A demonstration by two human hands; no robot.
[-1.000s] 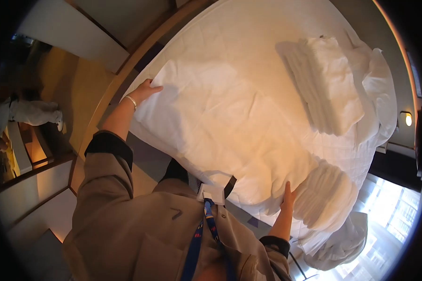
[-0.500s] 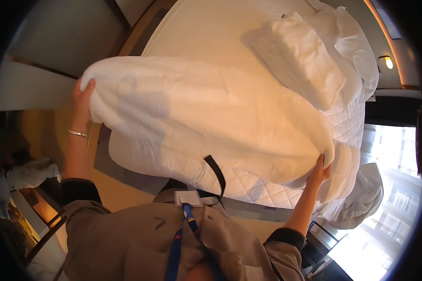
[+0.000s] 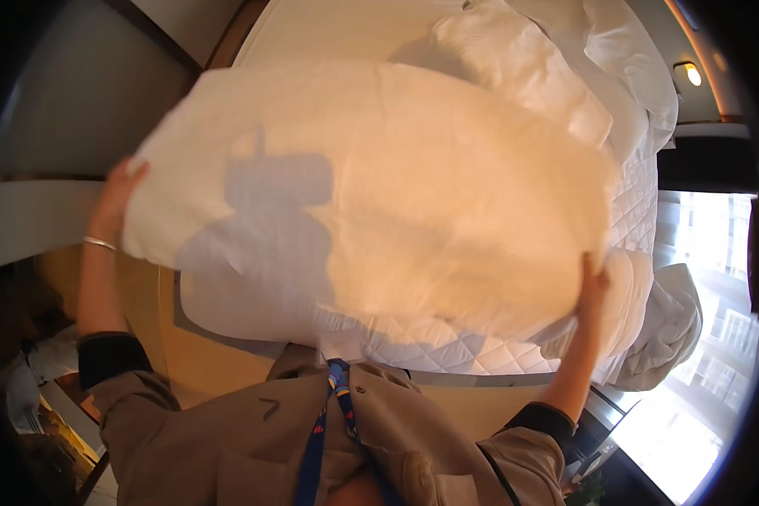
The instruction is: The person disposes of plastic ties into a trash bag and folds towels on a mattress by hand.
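Note:
A white bed sheet [image 3: 455,202] is stretched taut between my two hands above the near part of the bed. My left hand [image 3: 118,201] grips its left edge, fingers closed on the cloth. At the right edge, my right hand [image 3: 593,291] is closed on the same sheet and slightly blurred. Shadows fall across the left half of the cloth. Beneath it the quilted mattress cover [image 3: 430,352] shows along the near side. Beyond the sheet, a white pillow [image 3: 523,67] lies on the bed, partly hidden by the cloth.
More white bedding [image 3: 632,76] is heaped at the far right of the bed. A bundle of pale cloth [image 3: 666,329] sits beside the bright window [image 3: 717,337]. A small wall lamp [image 3: 692,74] glows at upper right. Dark-framed panels [image 3: 101,101] stand on the left.
The sheet has been spread wider and flatter, with its far edge raised. My left hand has moved left and slightly down; my right hand has shifted slightly right. Both keep hold.

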